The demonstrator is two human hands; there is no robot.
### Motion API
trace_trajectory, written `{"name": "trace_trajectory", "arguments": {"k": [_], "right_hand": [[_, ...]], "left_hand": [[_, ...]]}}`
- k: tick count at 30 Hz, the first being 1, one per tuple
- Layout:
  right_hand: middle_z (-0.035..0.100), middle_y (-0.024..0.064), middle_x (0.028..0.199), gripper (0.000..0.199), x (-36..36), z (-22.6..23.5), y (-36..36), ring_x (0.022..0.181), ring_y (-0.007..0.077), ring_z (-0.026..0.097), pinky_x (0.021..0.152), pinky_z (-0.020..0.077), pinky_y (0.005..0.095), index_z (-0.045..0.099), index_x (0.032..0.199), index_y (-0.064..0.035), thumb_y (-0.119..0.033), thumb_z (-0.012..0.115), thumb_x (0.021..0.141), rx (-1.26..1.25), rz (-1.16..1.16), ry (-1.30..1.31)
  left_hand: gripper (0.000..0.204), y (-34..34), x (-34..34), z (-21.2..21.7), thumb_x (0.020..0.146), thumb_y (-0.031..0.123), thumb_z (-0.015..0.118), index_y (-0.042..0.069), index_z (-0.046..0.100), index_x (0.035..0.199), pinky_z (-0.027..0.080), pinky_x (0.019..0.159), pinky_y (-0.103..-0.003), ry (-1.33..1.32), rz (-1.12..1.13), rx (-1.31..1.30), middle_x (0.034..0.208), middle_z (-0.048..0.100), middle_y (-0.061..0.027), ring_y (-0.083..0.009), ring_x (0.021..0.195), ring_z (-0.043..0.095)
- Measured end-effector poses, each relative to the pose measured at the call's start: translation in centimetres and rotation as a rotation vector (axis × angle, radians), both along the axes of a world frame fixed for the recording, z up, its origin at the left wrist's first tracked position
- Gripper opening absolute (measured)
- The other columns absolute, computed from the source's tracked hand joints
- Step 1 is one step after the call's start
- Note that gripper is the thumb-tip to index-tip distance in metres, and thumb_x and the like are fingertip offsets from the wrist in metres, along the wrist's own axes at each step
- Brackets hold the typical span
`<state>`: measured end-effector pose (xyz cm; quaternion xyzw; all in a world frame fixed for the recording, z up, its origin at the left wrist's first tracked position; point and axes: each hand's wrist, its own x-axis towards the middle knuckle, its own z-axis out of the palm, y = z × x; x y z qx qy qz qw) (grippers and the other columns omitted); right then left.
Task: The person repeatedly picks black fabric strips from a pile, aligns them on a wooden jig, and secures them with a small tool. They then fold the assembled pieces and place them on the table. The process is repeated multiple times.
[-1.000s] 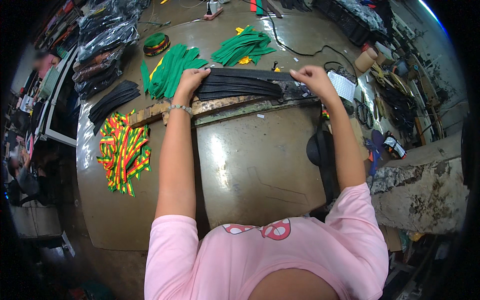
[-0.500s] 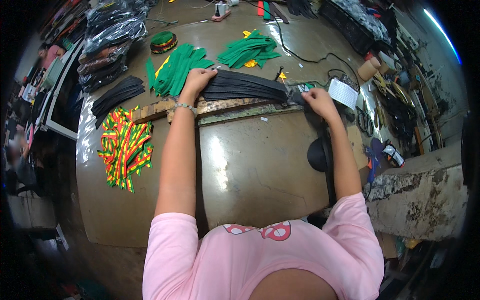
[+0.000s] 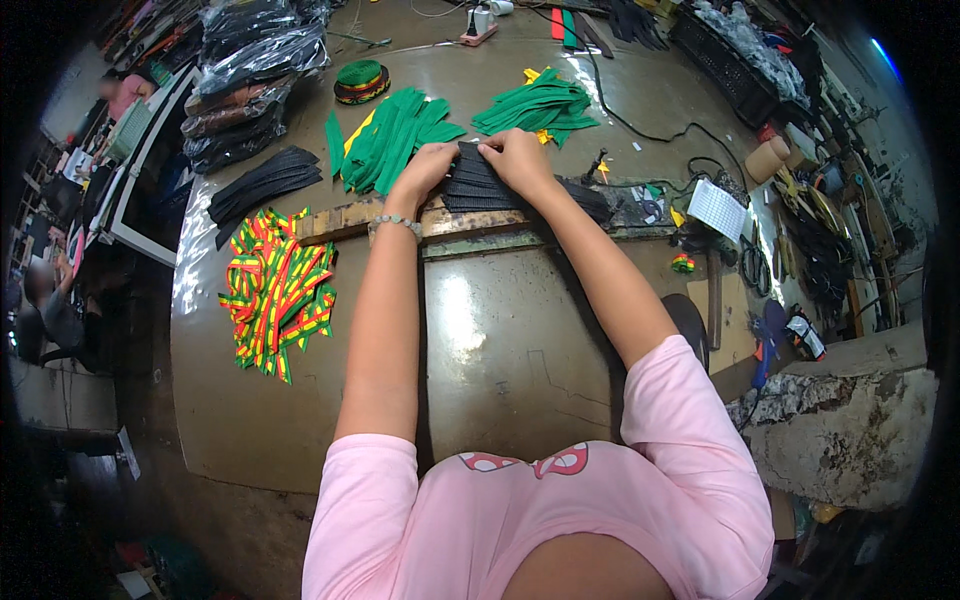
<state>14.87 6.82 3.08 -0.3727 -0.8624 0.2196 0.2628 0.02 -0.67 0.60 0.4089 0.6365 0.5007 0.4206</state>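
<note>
A bundle of long black strips [image 3: 478,188] lies along a worn wooden bar [image 3: 350,218] on the table. My left hand [image 3: 428,168] is at the bundle's left end, its thumb and fingers closed on the strip ends. Just to the right, my right hand [image 3: 518,160] bends over the top of the same bundle, thumb and fingertips pinched together on the strips. Its palm and forearm hide part of the bundle, whose right end shows beyond the wrist. Behind my hands are two piles of green strips [image 3: 395,140].
Red, yellow and green ribbon pieces [image 3: 280,290] lie at left, below more black strips [image 3: 265,185]. A ribbon roll [image 3: 362,82] sits at the back. At right are a white paper [image 3: 718,210], a hammer [image 3: 713,300], scissors [image 3: 755,265] and a black cable [image 3: 600,85].
My right hand has moved left from the bundle's right end to its left end, beside my left hand. The ribbon bundle at right and the hammer are now uncovered. The whole view has shifted slightly.
</note>
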Motion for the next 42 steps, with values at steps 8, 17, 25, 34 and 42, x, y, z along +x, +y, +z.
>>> {"name": "trace_trajectory", "arguments": {"k": [8, 17, 25, 34, 42], "right_hand": [[0.065, 0.0177, 0.081, 0.030, 2.6, 2.3, 1.2, 0.077, 0.0323, 0.063, 0.073, 0.0488, 0.0381, 0.069, 0.087, -0.0055, -0.031, 0.066, 0.073, -0.026, 0.120, -0.047], [0.062, 0.0124, 0.064, 0.038, 13.4, 8.3, 1.5, 0.056, 0.0165, 0.057, 0.056, 0.0460, 0.0296, 0.068, 0.083, -0.0001, -0.036, 0.069, 0.071, -0.190, 0.161, -0.007], [0.057, 0.0037, 0.059, 0.035, 19.4, 6.7, 2.1, 0.051, 0.0129, 0.051, 0.048, 0.0400, 0.0285, 0.065, 0.074, -0.0012, -0.036, 0.069, 0.074, -0.284, -0.053, -0.031], [0.036, -0.0073, 0.053, 0.025, 22.3, -1.4, 2.9, 0.043, 0.0047, 0.030, 0.040, 0.0212, 0.0218, 0.056, 0.075, -0.0110, -0.034, 0.064, 0.081, -0.943, -0.034, 0.256], [0.061, 0.0038, 0.067, 0.023, 21.2, 2.1, 2.3, 0.056, 0.0119, 0.053, 0.053, 0.0406, 0.0258, 0.064, 0.082, -0.0016, -0.024, 0.063, 0.080, -0.116, -0.147, 0.068]], "left_hand": [[0.029, 0.3, 1.0, -0.3, 0.078, 0.027, 0.065, -0.001, 0.065, 0.081, 0.034, 0.053, -0.022, 0.064, 0.108, 0.055, 0.067, 0.054, 0.0012, -0.0072, 0.059, 0.043], [0.026, 0.1, 0.6, 0.0, 0.081, 0.028, 0.061, 0.003, 0.065, 0.082, 0.030, 0.050, -0.021, 0.133, 0.035, 0.021, 0.065, 0.050, 0.0046, -0.0050, 0.056, 0.039], [0.026, 0.3, 0.1, -0.8, 0.082, 0.024, 0.058, -0.001, 0.064, 0.088, 0.036, 0.056, -0.022, 0.094, 0.016, 0.053, 0.073, 0.056, 0.0023, -0.0067, 0.061, 0.044], [0.020, 0.8, -0.3, -1.4, 0.077, 0.018, 0.060, -0.002, 0.064, 0.075, 0.035, 0.054, -0.024, 0.150, 0.044, 0.076, 0.065, 0.054, 0.0008, -0.0077, 0.059, 0.044], [0.027, 0.1, 0.5, 0.0, 0.078, 0.016, 0.058, -0.005, 0.062, 0.094, 0.041, 0.061, -0.023, 0.026, 0.021, 0.094, 0.073, 0.059, -0.0022, -0.0088, 0.065, 0.051]]}}
